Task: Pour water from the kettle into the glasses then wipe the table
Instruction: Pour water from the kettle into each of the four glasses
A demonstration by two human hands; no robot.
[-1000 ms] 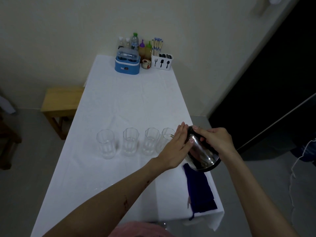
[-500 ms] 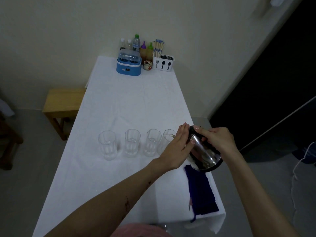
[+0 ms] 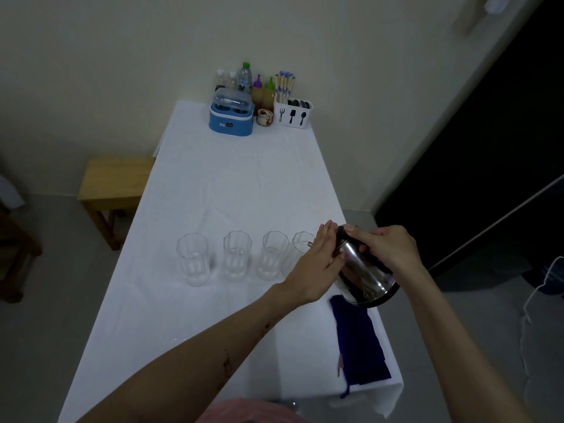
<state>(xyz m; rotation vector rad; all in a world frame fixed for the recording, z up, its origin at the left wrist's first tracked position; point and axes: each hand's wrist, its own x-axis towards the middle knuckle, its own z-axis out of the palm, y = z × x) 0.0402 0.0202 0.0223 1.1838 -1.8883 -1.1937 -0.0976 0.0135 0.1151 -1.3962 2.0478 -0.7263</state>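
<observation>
We have the table (image 3: 232,190) with four glasses (image 3: 236,254) in a row near its middle, and we are on the pouring step: the kettle (image 3: 363,279) is tipped toward the rightmost glass (image 3: 300,244), right hand (image 3: 387,248) curled over its top, left hand (image 3: 317,264) flat against its side; next we judge a steady tilt, then the cloth (image 3: 357,337) below the kettle

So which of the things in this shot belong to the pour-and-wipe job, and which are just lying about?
Job:
- kettle, held tilted by left hand and right hand
- four glasses
- dark blue cloth
- table

Lying about:
- blue appliance
- bottles
- cutlery caddy
- small jar
- wooden stool
</observation>
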